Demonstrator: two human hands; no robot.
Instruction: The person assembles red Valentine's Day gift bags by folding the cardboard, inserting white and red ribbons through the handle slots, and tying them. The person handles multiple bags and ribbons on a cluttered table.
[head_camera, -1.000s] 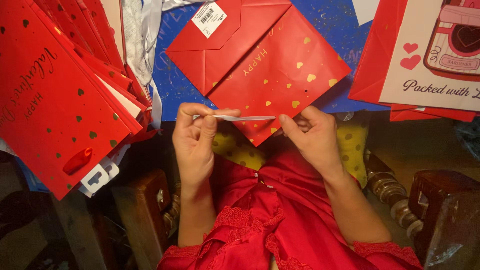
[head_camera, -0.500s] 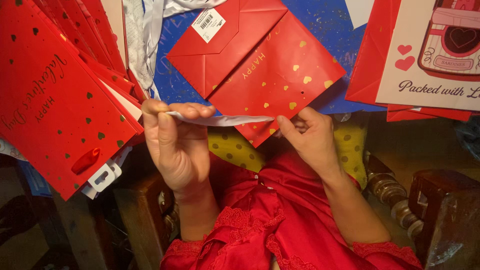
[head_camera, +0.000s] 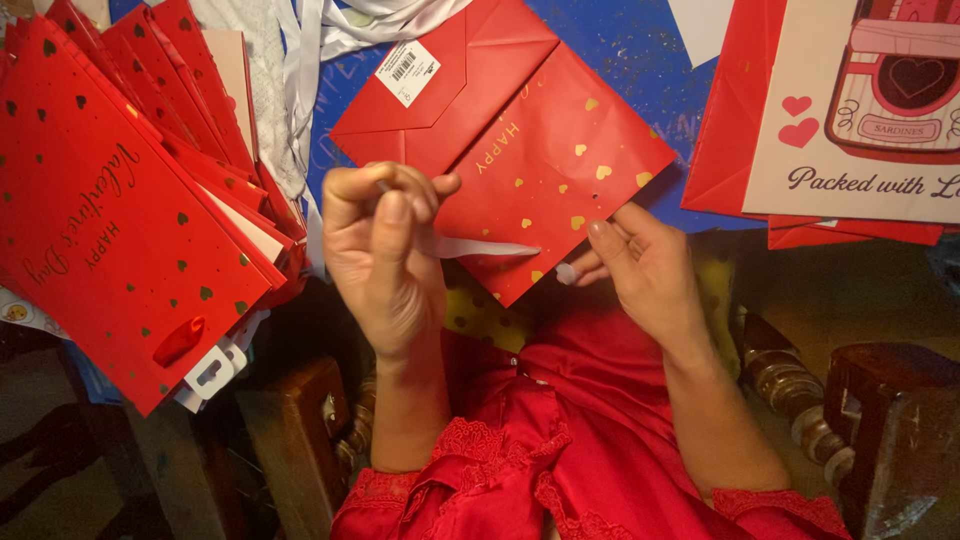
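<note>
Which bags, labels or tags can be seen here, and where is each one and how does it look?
Flat red gift bag: centre, gold hearts.
White barcode sticker: on its folded base.
Stack of red bags: left, dark hearts.
White hang tags: under the stack's lower edge.
Cream illustrated bag: top right, pink hearts.

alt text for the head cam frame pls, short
Left hand pinches one end of a white ribbon while the right hand touches a flat red gift bag with gold hearts on a blue table; a stack of red bags lies left.

Bag stack (head_camera: 130, 220) blocks left; blue tabletop (head_camera: 640, 50) open.
</note>
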